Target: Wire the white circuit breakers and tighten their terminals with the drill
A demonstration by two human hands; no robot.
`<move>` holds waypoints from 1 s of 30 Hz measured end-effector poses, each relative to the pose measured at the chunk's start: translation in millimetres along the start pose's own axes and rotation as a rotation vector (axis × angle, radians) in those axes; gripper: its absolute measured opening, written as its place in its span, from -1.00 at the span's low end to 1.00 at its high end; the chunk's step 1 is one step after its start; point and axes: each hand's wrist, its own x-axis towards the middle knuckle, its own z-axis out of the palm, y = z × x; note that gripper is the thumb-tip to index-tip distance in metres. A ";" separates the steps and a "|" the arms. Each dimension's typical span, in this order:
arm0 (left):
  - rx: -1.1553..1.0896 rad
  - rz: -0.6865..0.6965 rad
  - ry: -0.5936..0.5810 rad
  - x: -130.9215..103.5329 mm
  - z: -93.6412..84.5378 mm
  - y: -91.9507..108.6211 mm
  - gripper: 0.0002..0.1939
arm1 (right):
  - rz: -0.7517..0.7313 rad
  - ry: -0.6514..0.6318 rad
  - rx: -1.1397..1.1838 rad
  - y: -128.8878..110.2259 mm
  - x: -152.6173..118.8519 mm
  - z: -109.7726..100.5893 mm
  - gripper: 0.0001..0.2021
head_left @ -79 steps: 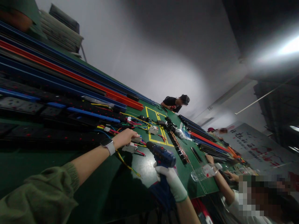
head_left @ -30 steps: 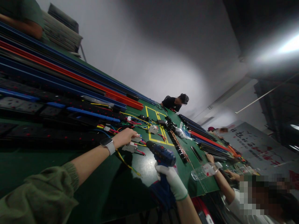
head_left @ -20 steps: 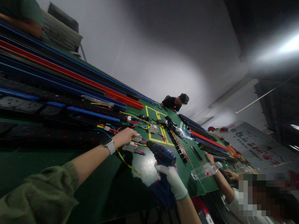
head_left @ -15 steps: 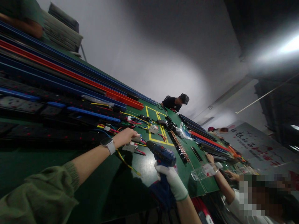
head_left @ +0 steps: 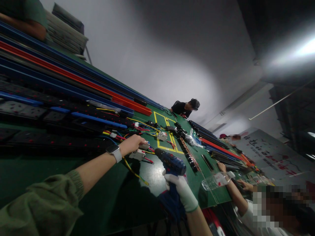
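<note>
My right hand (head_left: 180, 188), in a white glove, is closed round the handle of a blue cordless drill (head_left: 171, 164). The drill's dark chuck points left toward my left hand (head_left: 134, 144). Bare and with a watch on the wrist, that hand is closed on a small white circuit breaker (head_left: 145, 146) with wires. My fingers partly cover it. Just below sits a second white circuit breaker (head_left: 137, 154) with a red part and short red wires. A yellow-green wire (head_left: 134, 172) trails from there across the green table (head_left: 147, 200).
Black power strips (head_left: 54, 139) and blue and orange rails (head_left: 133, 106) fill the left. Another white breaker (head_left: 161, 136) lies by yellow tape lines. Copper strips (head_left: 188, 152) and a plastic bottle (head_left: 216, 181) are to the right. A co-worker's arm (head_left: 235, 191) reaches in there; another person (head_left: 183, 108) leans over the far side.
</note>
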 end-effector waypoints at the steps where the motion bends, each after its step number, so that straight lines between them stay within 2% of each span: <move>1: -0.005 -0.003 0.003 -0.1 0.0 0.1 -0.46 | -0.011 0.005 0.016 -0.2 -1.1 0.4 -0.68; 6: -0.012 -0.004 0.001 -0.3 -0.2 0.5 -0.45 | -0.044 -0.001 0.041 -0.2 -8.6 2.7 -0.76; 30: -0.041 -0.017 0.002 1.3 0.8 -0.9 -0.46 | -0.048 0.006 0.051 -7.1 -13.7 6.9 -0.77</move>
